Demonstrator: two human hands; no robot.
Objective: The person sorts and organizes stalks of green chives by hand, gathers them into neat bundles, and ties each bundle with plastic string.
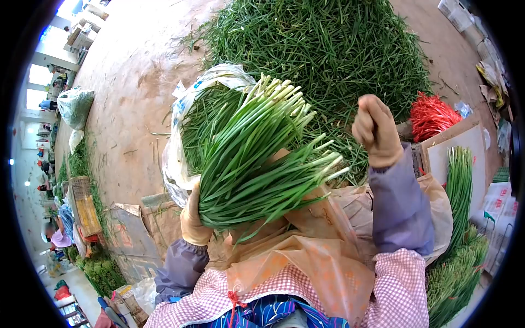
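Observation:
My left hand (pixel 194 220), in a pale glove, grips the leafy end of a large bunch of garlic chives (pixel 240 153). Their long green leaves fan out over my lap, and the pale cut ends point up and to the right in two clumps. Raised to the right, apart from the bunch, is my gloved right hand (pixel 376 131). Its fingers are curled closed and slightly blurred; whatever they may hold is hidden. Behind the bunch lies a white plastic bag (pixel 178 117) with loose green leaves inside its rim.
A big heap of loose green leaves (pixel 317 44) covers the floor ahead. Red ties (pixel 432 116) lie at right beside a board (pixel 445 164). Bundled chives (pixel 460 191) stand at my right. A filled plastic bag (pixel 75 106) and a crate (pixel 85 205) are at left.

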